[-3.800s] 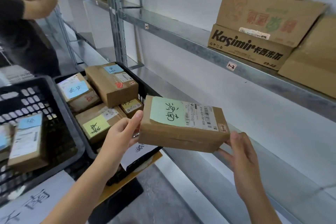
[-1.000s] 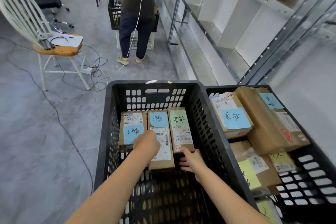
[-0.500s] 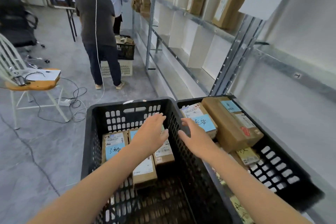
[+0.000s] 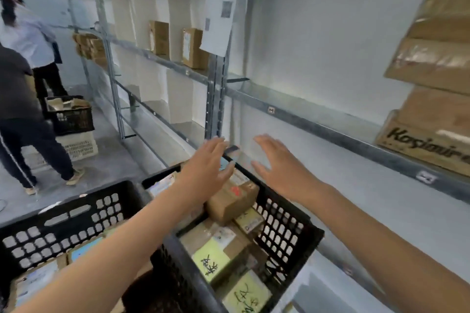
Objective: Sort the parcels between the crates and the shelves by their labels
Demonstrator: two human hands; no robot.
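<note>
Two black plastic crates stand side by side below me. The right crate (image 4: 287,226) holds several brown parcels: a long one with a red sticker (image 4: 232,198) lies on top, and lower down are parcels with yellow labels (image 4: 211,260). The left crate (image 4: 63,223) holds parcels with blue labels (image 4: 84,250). My left hand (image 4: 206,169) hovers with straight fingers over the long parcel's far end. My right hand (image 4: 279,162) is spread open in the air just beyond the right crate's far rim. Neither hand holds anything.
A metal shelf unit (image 4: 305,114) runs along the right wall, with large cartons (image 4: 429,119) at the far right. Further shelves hold upright parcels (image 4: 193,48) between white dividers. Two people (image 4: 20,89) stand at the left by another black crate (image 4: 71,114).
The green-labelled parcel I held now lies in the left crate. Both hands have let go, risen out of that crate and moved right, above the right crate. My view has lifted towards the shelves.
</note>
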